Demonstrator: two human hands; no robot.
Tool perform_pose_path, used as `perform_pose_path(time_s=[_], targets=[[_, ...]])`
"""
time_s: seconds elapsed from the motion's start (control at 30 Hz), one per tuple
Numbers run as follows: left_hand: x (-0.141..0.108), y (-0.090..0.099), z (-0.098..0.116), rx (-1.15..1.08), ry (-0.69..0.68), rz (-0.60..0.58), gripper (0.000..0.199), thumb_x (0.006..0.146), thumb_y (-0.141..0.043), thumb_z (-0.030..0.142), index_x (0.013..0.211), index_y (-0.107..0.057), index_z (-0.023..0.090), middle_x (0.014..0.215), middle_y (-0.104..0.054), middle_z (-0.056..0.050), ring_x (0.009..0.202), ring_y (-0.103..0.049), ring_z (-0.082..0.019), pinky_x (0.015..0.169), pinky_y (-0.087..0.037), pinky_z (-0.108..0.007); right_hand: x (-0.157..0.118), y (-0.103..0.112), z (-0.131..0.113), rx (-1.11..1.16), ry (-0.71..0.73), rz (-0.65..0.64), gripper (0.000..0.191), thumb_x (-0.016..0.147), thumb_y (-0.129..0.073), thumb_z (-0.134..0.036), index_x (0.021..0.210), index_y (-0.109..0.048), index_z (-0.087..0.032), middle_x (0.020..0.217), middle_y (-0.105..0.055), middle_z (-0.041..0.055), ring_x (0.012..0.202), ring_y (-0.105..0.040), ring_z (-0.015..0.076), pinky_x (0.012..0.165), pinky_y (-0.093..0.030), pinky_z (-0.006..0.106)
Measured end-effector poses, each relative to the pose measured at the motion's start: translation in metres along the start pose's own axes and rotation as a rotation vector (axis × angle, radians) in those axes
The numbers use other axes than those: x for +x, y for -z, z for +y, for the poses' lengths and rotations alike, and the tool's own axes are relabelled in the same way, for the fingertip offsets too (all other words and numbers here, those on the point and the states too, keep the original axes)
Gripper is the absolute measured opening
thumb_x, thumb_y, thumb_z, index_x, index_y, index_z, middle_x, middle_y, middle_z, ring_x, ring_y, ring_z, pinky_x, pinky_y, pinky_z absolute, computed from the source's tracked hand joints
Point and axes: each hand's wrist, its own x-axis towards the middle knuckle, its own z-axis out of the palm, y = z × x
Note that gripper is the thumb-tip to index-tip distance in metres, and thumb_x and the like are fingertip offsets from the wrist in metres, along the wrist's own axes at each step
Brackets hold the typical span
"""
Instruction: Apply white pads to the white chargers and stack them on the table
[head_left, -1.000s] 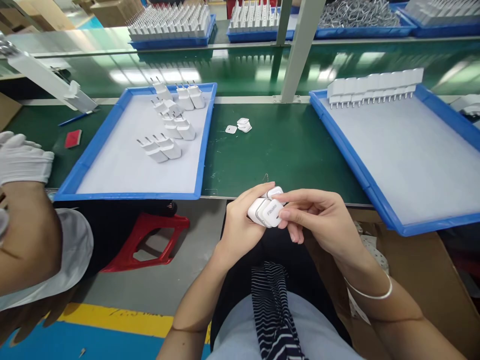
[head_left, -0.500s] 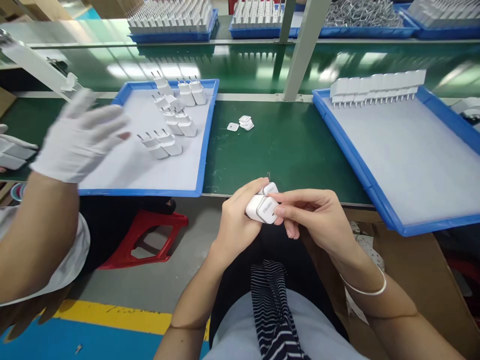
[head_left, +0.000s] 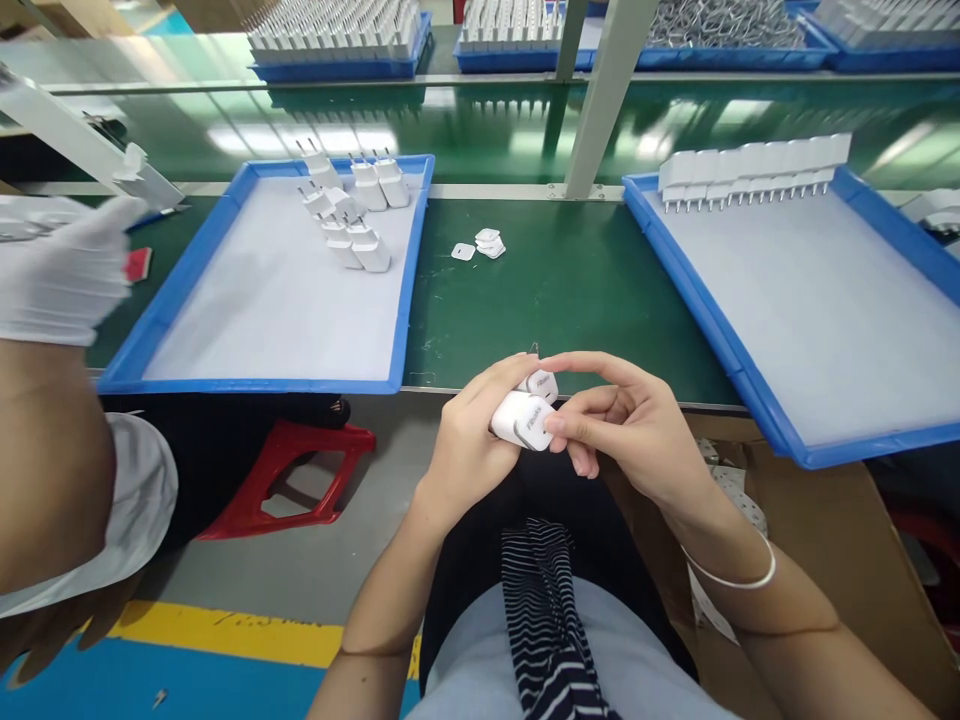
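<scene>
Two white plug adapters [head_left: 517,418] with small lettering on their end faces are gripped in my left hand [head_left: 474,425], side by side above my lap at the bench edge. My right hand [head_left: 626,425] touches their end faces, its thumb on the nearer adapter and its index finger stretched over the farther one; whether it pinches anything small cannot be made out. Beyond them on the green bench lie several small white square caps [head_left: 490,243].
A blue-rimmed tray [head_left: 401,330] at left holds several upright white adapters [head_left: 366,245]. Another tray [head_left: 709,320] at right has a row of adapters [head_left: 757,172] along its back. A co-worker's gloved hand [head_left: 64,270] is at far left, above a red stool [head_left: 345,440].
The co-worker's gloved hand has moved left, and two adapters near the left tray's front are gone from it. My right index finger has straightened and lifted slightly; the farther adapter's face shows more.
</scene>
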Motion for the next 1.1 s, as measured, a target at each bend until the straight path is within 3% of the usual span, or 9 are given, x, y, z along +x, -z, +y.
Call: perform_pose_path(time_s=[0.37, 0.57, 0.73, 0.87, 0.97, 1.1], targets=[[0.000, 0.001, -0.002, 0.013, -0.052, -0.005, 0.048, 0.086, -0.067, 0.008, 0.131, -0.063, 0.022, 0.133, -0.069, -0.008, 0.122, -0.067, -0.023, 0.105, -0.056, -0.038, 0.002, 0.002, -0.001, -0.027, -0.006, -0.056, 0.038, 0.078, -0.085, -0.021, 0.113, -0.070, -0.020, 0.063, -0.072, -0.0014, 0.042, -0.060, 0.0092, 0.041, -0.050, 0.017], [0.000, -0.008, 0.001, -0.183, 0.094, 0.036, 0.036, 0.086, -0.073, 0.020, 0.122, -0.070, 0.023, 0.121, -0.075, -0.007, 0.105, -0.073, -0.021, 0.091, -0.060, -0.033, 0.001, -0.004, 0.002, -0.178, 0.037, 0.048, 0.049, 0.074, -0.089, -0.029, 0.117, -0.067, -0.023, 0.050, -0.060, -0.0072, 0.037, -0.053, 0.0106, 0.035, -0.042, 0.021], [0.000, -0.013, 0.002, -0.420, 0.254, 0.056, 0.039, 0.078, -0.085, 0.027, 0.115, -0.074, 0.023, 0.114, -0.078, -0.007, 0.100, -0.074, -0.022, 0.089, -0.060, -0.034, -0.003, -0.007, 0.004, -0.089, 0.085, 0.010, 0.031, 0.094, -0.070, -0.039, 0.122, -0.065, -0.026, 0.054, -0.065, -0.0035, 0.037, -0.053, 0.0121, 0.036, -0.043, 0.025], [0.001, -0.012, -0.001, -0.476, 0.212, 0.057, 0.042, 0.076, -0.086, 0.024, 0.116, -0.074, 0.024, 0.115, -0.078, -0.006, 0.100, -0.075, -0.021, 0.089, -0.060, -0.033, -0.007, -0.007, 0.004, -0.005, 0.085, -0.039, 0.023, 0.100, -0.061, -0.036, 0.121, -0.064, -0.027, 0.054, -0.065, -0.0034, 0.038, -0.054, 0.0117, 0.038, -0.044, 0.024], [0.001, -0.010, -0.002, -0.432, 0.174, 0.053, 0.040, 0.078, -0.084, 0.024, 0.117, -0.073, 0.024, 0.117, -0.077, -0.006, 0.103, -0.074, -0.022, 0.091, -0.060, -0.033, -0.007, -0.010, 0.004, -0.032, 0.064, -0.013, 0.030, 0.095, -0.068, -0.036, 0.123, -0.062, -0.028, 0.055, -0.066, -0.0036, 0.039, -0.053, 0.0124, 0.039, -0.043, 0.025], [0.000, -0.007, -0.005, -0.333, 0.096, 0.035, 0.034, 0.086, -0.076, 0.021, 0.120, -0.072, 0.024, 0.122, -0.075, -0.007, 0.112, -0.071, -0.021, 0.097, -0.058, -0.034, -0.002, -0.016, 0.008, -0.045, 0.022, 0.051, 0.060, 0.079, -0.085, -0.031, 0.131, -0.054, -0.028, 0.054, -0.065, -0.0056, 0.039, -0.053, 0.0133, 0.039, -0.044, 0.026]])
